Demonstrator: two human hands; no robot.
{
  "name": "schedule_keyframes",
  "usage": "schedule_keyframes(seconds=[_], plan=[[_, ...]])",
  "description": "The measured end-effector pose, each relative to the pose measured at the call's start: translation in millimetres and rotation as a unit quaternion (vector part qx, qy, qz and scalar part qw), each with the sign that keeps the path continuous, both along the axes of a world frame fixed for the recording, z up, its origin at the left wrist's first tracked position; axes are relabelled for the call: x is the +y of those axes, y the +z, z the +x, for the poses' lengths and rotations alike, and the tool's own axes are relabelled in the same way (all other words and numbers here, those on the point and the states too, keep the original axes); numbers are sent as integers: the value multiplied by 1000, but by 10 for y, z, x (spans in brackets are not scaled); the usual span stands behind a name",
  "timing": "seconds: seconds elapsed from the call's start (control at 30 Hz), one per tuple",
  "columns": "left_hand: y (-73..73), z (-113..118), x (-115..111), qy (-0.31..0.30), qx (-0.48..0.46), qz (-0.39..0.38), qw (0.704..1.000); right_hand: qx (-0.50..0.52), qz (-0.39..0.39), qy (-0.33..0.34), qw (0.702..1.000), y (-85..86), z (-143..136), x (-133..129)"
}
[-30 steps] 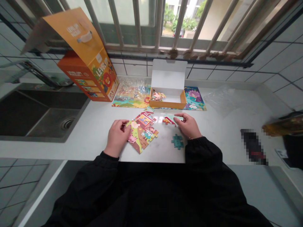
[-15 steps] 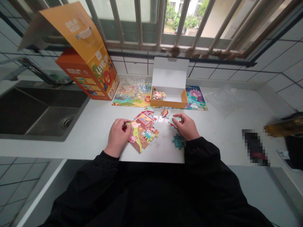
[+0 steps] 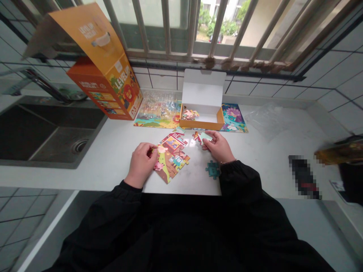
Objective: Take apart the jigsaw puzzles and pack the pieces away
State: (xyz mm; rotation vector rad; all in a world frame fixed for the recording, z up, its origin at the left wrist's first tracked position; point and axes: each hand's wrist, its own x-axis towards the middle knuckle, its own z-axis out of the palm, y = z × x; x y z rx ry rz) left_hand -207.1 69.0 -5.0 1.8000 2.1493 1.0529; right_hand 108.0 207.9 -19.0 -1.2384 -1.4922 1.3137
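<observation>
A partly joined jigsaw puzzle with a farm scene lies on the counter. My left hand is closed at its left edge, thumb and fingertips pinched against the picture; the fingers hide part of that edge. Above the counter, my right hand grips a pale green puzzle piece between thumb and fingers. Just left of that piece, a loose red-and-orange piece is partly covered. A dark teal piece lies beside my right wrist.
Behind the puzzle stands an open orange-and-white box with several pieces inside. It rests on printed picture sheets. A tall orange carton stands by the sink. Clear plastic and a blurred dark object lie right.
My right hand has moved slightly up and left, lifting and tilting the puzzle piece so its pale green face shows. My left hand has barely moved.
</observation>
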Motion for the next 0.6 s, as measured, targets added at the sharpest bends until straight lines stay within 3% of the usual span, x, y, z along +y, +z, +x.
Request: schedule_keyframes(seconds=[0.13,0.23,0.3,0.6], plan=[[-18,-7,4,-3,0,2,1000,-98,57,-1,994,-1,-157,167],[-20,-10,3,-1,3,2,1000,-264,185,-15,947,2,-189,215],[-17,-13,2,-2,4,-1,1000,-325,231,-16,917,11,-185,205],[5,12,1,2,11,-3,1000,-358,252,65,896,32,-137,150]])
